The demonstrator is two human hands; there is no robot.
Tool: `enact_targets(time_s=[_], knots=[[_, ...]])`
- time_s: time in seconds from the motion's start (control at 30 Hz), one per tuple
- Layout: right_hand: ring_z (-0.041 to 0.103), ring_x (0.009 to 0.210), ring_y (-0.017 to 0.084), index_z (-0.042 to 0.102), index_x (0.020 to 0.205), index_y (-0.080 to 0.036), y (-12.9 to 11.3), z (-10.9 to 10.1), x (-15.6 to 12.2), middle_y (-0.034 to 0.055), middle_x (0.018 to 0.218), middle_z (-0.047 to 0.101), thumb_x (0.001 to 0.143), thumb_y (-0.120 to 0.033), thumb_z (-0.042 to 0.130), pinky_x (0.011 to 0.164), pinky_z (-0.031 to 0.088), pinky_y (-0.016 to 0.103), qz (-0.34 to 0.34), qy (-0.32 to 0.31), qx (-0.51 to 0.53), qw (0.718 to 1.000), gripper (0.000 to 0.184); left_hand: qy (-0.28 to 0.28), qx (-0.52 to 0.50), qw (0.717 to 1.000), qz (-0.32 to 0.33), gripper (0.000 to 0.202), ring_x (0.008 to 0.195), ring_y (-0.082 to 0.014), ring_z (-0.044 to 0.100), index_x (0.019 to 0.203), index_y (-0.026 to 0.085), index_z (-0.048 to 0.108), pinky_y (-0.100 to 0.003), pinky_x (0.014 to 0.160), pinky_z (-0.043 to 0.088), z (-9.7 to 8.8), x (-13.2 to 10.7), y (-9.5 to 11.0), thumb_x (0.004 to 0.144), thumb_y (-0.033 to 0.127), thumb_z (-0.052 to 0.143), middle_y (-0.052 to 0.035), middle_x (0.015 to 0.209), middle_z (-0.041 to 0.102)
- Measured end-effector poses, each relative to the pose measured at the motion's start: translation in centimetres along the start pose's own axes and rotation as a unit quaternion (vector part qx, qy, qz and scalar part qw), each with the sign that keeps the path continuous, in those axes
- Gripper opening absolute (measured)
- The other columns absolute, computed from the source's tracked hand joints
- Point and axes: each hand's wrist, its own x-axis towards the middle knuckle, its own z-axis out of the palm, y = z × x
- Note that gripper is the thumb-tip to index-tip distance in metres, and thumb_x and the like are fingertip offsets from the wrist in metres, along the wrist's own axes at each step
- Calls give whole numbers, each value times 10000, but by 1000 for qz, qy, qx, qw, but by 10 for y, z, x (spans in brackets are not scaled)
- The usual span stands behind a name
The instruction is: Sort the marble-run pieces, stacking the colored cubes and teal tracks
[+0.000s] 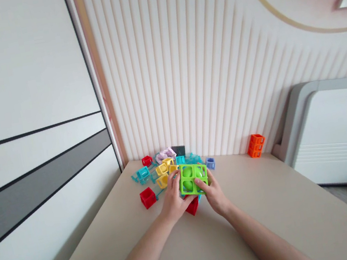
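Both hands hold a green plastic block with four round openings, lifted a little above the beige table. My left hand grips its left side, fingers curled over the edge. My right hand grips its lower right side, thumb on top. A red cube lies under the hands, partly hidden. Behind them sits a pile of yellow, teal and clear blue pieces.
A red cube lies left of my hands. A smaller red cube, a pale purple piece and a blue cube lie near the ribbed wall. An orange block stack stands far right. A white bed headboard adjoins the table.
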Motion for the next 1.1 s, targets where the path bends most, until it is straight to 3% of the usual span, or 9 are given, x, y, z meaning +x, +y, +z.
enact_targets(time_s=[0.17, 0.43, 0.63, 0.83, 1.1], knots=[[631, 1150, 272, 511, 1322, -285, 0, -1, -3, 41, 1269, 660, 780, -403, 783, 961, 538, 423, 21, -23, -3, 1000, 619, -17, -29, 999, 11, 835, 1368, -357, 431, 1483, 240, 267, -542, 1092, 419, -1, -2, -4, 806, 331, 747, -174, 1425, 446], [697, 974, 259, 564, 1155, -261, -12, 7, -5, 26, 1080, 726, 703, -375, 844, 862, 576, 401, 41, -44, -16, 998, 544, -44, -142, 988, -45, 921, 1364, -398, 432, 1459, 263, 295, -604, 1095, 375, 6, -7, -12, 711, 330, 829, -184, 1473, 435], [700, 980, 277, 574, 1153, -251, -16, 13, -8, 44, 1098, 725, 712, -409, 836, 866, 581, 427, 24, -34, -25, 999, 537, -35, -182, 979, -86, 838, 1370, -375, 427, 1432, 264, 339, -589, 1123, 343, 7, -7, -8, 734, 333, 798, -158, 1464, 456], [697, 986, 285, 585, 1135, -250, -18, 15, -9, 46, 1083, 729, 710, -439, 833, 866, 581, 435, 22, -33, -41, 998, 527, -58, -178, 979, -84, 810, 1372, -372, 421, 1430, 268, 322, -582, 1122, 335, 1, -7, -7, 764, 338, 776, -165, 1472, 436], [690, 983, 270, 590, 1155, -266, -13, 12, -10, 28, 1083, 724, 724, -446, 817, 856, 583, 410, 15, -20, -54, 998, 519, -45, -215, 971, -97, 819, 1349, -387, 441, 1382, 263, 408, -561, 1111, 354, 1, -7, -8, 690, 327, 841, -155, 1450, 467]])
